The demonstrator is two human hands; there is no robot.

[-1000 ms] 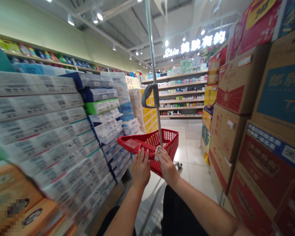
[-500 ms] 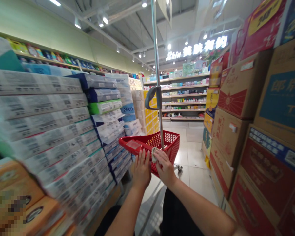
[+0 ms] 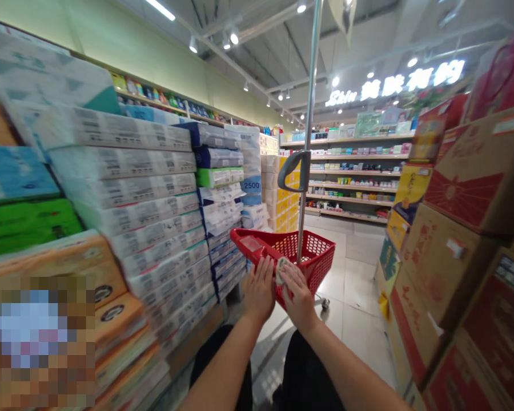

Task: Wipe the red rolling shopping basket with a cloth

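Note:
A red plastic shopping cart [image 3: 321, 264] stands before me, its basket perforated and a caster showing low on the right. My left hand [image 3: 259, 292] lies on the near red edge, fingers stretched flat over it. Close beside it, my right hand [image 3: 298, 292] presses a small pale crumpled cloth [image 3: 280, 270] against the same edge, fingers closed over the cloth. The red handle [image 3: 251, 244] of the cart extends to the left of my hands. A metal pole [image 3: 312, 97] with a grey loop grip [image 3: 282, 174] rises at the basket.
Stacked packs of tissue paper [image 3: 149, 188] line my left side, with orange packs [image 3: 128, 314] nearer. Cardboard cartons [image 3: 445, 251] are piled on the right. A tiled floor [image 3: 351, 285] runs between them toward shelves of goods [image 3: 351, 180] at the back.
The view has turned left, so shelves, cartons and cart appear farther right. Both hands stay at the cart's edge, and the cloth is still under my right hand.

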